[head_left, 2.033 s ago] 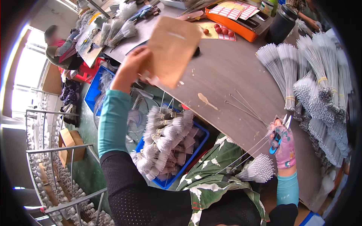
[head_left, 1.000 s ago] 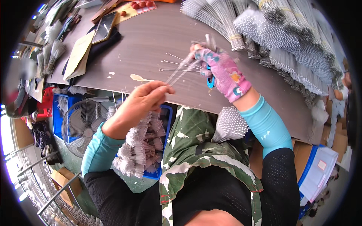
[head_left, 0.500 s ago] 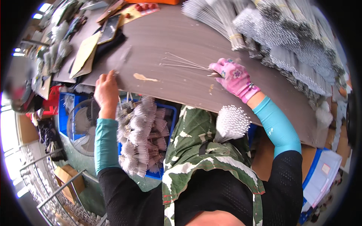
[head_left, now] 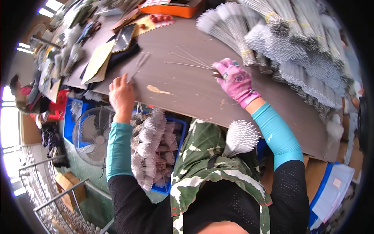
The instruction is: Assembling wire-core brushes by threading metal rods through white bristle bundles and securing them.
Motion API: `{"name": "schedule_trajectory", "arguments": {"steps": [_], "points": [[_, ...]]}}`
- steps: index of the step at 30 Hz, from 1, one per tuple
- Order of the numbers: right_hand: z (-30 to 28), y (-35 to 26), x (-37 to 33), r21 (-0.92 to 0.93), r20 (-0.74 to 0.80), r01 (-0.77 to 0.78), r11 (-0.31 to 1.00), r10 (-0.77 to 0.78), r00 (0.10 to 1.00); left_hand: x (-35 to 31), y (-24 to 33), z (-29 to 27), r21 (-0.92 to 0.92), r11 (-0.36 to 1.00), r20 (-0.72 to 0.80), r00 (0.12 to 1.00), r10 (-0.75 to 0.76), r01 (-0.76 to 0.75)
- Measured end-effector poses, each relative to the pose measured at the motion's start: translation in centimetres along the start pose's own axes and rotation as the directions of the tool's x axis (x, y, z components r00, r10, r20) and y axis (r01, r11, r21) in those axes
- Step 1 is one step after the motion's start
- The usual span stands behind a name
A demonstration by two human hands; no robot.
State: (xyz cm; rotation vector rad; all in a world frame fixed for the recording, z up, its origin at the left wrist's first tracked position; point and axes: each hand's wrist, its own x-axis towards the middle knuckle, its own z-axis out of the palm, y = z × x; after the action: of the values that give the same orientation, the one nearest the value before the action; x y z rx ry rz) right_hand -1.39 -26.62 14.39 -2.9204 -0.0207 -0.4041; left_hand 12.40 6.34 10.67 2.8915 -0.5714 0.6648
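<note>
My bare left hand [head_left: 122, 93] is at the near edge of the brown table, fingers pinched on a few thin wire pieces [head_left: 141, 63]. They point away from me and are blurred. My right hand [head_left: 235, 82], in a pink flowered glove, is over the table further right, thumb and fingers closed on several thin wires [head_left: 191, 59]. These fan out to the left, low over the tabletop. A bundle of white-tipped thin rods [head_left: 242, 134] stands upright at my lap, below the table edge.
Tied bundles of grey wire rods [head_left: 296, 74] are piled at the table's right. A phone [head_left: 124, 38], a cream paper sheet [head_left: 97, 62] and an orange tray [head_left: 171, 10] lie at the back left. Below are a blue crate [head_left: 182, 128] of white bundles and a fan [head_left: 93, 134].
My left hand has shifted a little right along the table edge. The right hand stays nearly in place, its wires more spread. The whole view has shifted slightly.
</note>
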Motion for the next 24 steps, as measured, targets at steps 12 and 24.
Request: {"name": "schedule_trajectory", "arguments": {"steps": [12,24], "points": [[-6.9,3.1,-18.2,0.734,0.329,-0.61,0.299,0.628,0.705,-14.7,13.4,-6.4,-0.851,0.426,0.499,0.72,0.481,0.305],[-2.9,-5.0,-23.6,0.853,0.291,-0.46,0.247,0.507,0.812,-21.9,26.9,-2.8,-0.826,0.102,0.542,0.733,0.412,0.554]]}}
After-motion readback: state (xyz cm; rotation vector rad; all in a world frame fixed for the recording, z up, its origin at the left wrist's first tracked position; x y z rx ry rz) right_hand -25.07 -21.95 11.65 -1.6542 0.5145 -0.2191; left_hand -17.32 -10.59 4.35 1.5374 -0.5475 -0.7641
